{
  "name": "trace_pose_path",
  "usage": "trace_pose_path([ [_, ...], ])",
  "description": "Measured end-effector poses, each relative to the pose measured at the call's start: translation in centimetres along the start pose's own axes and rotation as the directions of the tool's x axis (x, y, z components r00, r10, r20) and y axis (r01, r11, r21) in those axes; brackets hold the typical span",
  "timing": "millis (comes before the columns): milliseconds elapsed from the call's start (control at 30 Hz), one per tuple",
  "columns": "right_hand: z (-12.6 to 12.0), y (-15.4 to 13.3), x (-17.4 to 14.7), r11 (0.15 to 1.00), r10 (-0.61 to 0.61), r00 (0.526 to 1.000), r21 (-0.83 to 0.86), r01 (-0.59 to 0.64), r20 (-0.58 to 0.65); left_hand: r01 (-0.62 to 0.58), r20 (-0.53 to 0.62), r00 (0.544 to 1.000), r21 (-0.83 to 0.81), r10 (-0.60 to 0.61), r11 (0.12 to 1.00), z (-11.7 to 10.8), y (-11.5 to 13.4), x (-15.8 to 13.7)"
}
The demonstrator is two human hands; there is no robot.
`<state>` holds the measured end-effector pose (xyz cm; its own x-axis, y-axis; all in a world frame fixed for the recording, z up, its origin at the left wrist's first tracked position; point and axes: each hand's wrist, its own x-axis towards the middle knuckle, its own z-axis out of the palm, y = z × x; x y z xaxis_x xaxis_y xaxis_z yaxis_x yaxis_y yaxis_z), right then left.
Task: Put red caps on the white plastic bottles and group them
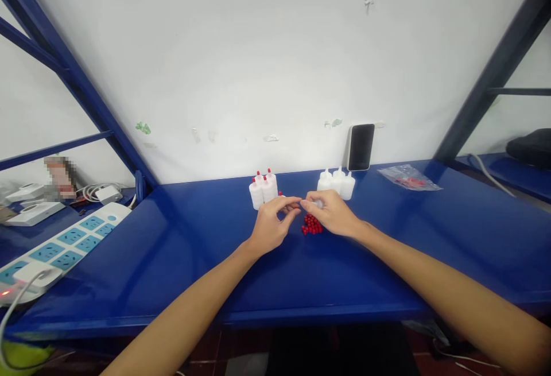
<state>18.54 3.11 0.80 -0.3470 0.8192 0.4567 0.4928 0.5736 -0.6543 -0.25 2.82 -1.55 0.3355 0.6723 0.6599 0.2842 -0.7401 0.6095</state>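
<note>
In the head view my left hand (pixel 273 224) is bent into a pinch, its fingertips beside those of my right hand. What it holds, if anything, is too small or hidden to make out. My right hand (pixel 333 213) closes around a white plastic squeeze bottle (pixel 319 204), mostly covered by the fingers. Below the right hand lies a pile of small red caps (pixel 312 225). Behind the left hand stand several white bottles with red caps (pixel 270 188), partly hidden. Behind the right hand are several uncapped white bottles with bare nozzles (pixel 345 185).
A blue table (pixel 193 261) spans the front. At the wall leans a white device with a dark screen (pixel 361 146); a clear bag with red pieces (pixel 408 178) lies right of it. A power strip (pixel 69 244) with a plugged-in cable runs along the left, beside a blue metal frame (pixel 86 89).
</note>
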Motion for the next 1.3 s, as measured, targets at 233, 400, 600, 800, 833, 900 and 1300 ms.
trace_pose_path([
  [233, -0.5, 0.1, 0.1, 1.0, -0.011, 0.988, 0.025, 0.015, -0.151, -0.117, 0.357, 0.934, 0.25, 0.021, 0.961, -0.6, -0.9, -0.2],
  [400, -0.3, 0.1, 0.3, 0.992, 0.029, 0.986, 0.126, -0.008, -0.166, -0.19, 0.467, 0.884, 0.333, 0.014, 0.924, -1.1, -0.9, 0.0],
  [600, 0.7, 0.7, 2.2, 0.996, 0.026, 0.993, 0.091, -0.016, -0.111, -0.238, 0.514, 0.858, 0.348, 0.028, 0.907, -1.3, -1.1, 0.0],
  [800, 1.4, 0.8, 4.8, 0.997, 0.058, 0.998, -0.055, -0.059, -0.033, -0.242, 0.526, 0.85, 0.334, 0.032, 0.911, -1.1, -1.4, -0.1],
  [833, 1.6, 0.7, 5.0, 0.992, 0.064, 0.998, -0.106, -0.066, -0.026, -0.244, 0.53, 0.847, 0.336, 0.031, 0.91, -1.1, -1.4, -0.1],
  [900, 1.9, 0.4, 5.3, 0.975, 0.08, 0.997, -0.21, -0.077, 0.007, -0.251, 0.541, 0.841, 0.343, 0.028, 0.905, -1.2, -1.3, -0.1],
  [1300, 2.3, 0.6, 4.6, 0.884, 0.066, 0.963, -0.463, 0.065, 0.263, -0.297, 0.589, 0.806, 0.318, 0.058, 0.9, -1.7, -0.5, 0.0],
])
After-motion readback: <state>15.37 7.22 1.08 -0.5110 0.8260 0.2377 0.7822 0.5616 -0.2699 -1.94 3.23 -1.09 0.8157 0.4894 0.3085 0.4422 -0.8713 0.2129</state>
